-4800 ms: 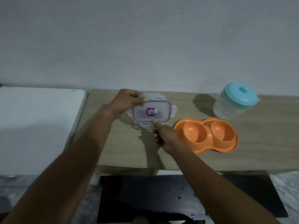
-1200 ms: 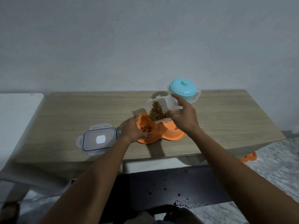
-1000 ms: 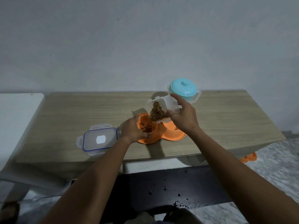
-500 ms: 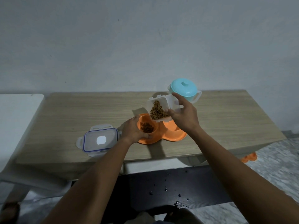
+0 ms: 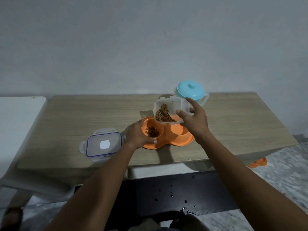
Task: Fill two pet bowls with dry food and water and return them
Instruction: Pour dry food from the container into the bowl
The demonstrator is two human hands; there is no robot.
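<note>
The orange double bowl (image 5: 168,137) sits on the wooden counter (image 5: 83,117), near its front edge. Its left cup holds some brown dry food (image 5: 152,131); its right cup shows no food. The left hand (image 5: 138,135) grips the bowl's left rim, fingers curled around it. The right hand (image 5: 194,121) holds a clear food container (image 5: 168,112) tilted above the bowl, fingers closed on its side, with kibble inside. The container's lid (image 5: 103,145) lies flat to the left. A pitcher with a teal lid (image 5: 190,91) stands behind.
</note>
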